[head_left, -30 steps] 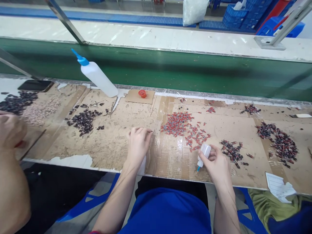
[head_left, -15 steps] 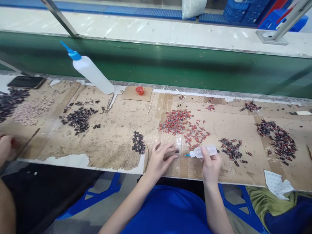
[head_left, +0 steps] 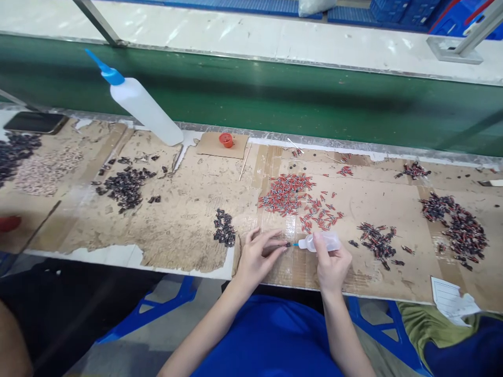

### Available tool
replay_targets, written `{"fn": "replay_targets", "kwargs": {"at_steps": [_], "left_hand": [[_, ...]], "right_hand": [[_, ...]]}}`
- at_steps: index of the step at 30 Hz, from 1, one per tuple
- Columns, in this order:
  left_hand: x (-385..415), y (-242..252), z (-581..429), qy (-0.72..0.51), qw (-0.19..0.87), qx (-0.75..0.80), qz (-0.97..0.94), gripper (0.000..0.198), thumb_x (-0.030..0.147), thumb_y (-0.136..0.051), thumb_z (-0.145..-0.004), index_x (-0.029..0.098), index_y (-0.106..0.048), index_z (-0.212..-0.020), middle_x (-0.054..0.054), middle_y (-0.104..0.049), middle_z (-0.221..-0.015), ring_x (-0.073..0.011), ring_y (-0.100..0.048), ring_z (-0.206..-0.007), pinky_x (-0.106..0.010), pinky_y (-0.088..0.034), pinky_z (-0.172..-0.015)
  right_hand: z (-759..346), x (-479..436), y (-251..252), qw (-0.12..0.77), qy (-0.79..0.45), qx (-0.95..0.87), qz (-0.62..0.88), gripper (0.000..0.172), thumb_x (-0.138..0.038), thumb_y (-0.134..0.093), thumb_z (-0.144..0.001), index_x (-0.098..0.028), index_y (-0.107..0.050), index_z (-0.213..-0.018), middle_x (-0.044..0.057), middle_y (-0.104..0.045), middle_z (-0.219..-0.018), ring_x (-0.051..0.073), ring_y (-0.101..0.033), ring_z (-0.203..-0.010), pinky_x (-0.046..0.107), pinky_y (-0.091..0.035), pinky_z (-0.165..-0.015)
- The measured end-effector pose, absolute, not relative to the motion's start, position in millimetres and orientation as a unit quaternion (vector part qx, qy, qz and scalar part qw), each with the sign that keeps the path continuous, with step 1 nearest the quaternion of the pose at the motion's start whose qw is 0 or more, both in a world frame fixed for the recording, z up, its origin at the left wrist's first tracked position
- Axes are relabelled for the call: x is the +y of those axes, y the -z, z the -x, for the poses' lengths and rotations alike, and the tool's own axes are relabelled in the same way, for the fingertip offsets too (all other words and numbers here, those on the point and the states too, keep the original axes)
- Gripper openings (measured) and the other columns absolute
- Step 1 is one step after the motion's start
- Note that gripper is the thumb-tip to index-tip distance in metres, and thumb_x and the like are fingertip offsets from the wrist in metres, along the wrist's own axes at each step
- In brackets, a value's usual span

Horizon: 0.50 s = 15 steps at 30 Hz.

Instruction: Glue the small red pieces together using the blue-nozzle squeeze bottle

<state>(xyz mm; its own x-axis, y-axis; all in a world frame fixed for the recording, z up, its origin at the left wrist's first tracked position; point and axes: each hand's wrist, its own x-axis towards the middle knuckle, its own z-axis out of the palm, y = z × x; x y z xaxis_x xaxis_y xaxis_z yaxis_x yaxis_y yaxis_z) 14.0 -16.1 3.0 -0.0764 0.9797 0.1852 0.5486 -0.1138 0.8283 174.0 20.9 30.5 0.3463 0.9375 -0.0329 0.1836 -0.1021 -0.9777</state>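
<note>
My left hand [head_left: 255, 259] rests on the cardboard [head_left: 267, 272], thumb and fingers pinched on a tiny black part [head_left: 288, 244]. In my right hand [head_left: 333, 267] is a small translucent squeeze bottle [head_left: 308, 242], held nearly level. Its blue needle tip [head_left: 295, 244] points left and meets the part or lies right beside it; contact is too small to tell. Just left of my left hand lies a cluster of black parts [head_left: 223, 229]. Beyond my hands are red-and-silver pieces [head_left: 286, 192], and right of the bottle is a pile of black-and-red assemblies [head_left: 378, 241].
A large white bottle with blue nozzle [head_left: 145, 110] leans at the back left. Near it sit a red cap [head_left: 226, 140] and a thin stick [head_left: 245, 162]. More assemblies [head_left: 466, 230] lie far right; black parts [head_left: 128, 188] and a phone [head_left: 35, 122] are left. A green panel [head_left: 251, 99] runs behind.
My right hand has moved left, bringing the bottle's tip up to the black part. My left hand keeps its pinch. At the far left, another person's hand has gone out of view.
</note>
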Motion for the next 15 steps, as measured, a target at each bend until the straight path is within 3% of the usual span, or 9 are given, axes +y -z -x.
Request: {"fn": "replay_targets", "kwargs": {"at_steps": [15], "left_hand": [[-15.8,-5.0,-13.4,-0.401,0.272,0.611,-0.626,0.033,0.028,-0.07,-0.084,0.026,-0.058,-0.115,0.0,-0.079,-0.088,-0.022,-0.074,-0.09,-0.048,-0.034,-0.102]], "right_hand": [[-173.2,20.4,-26.6,0.51,-0.371,-0.406,0.661,0.036,-0.049,-0.075,-0.067,-0.013,-0.073,-0.068,0.006,-0.072,-0.064,0.019,-0.064,-0.056,0.029,-0.052,-0.055]]}}
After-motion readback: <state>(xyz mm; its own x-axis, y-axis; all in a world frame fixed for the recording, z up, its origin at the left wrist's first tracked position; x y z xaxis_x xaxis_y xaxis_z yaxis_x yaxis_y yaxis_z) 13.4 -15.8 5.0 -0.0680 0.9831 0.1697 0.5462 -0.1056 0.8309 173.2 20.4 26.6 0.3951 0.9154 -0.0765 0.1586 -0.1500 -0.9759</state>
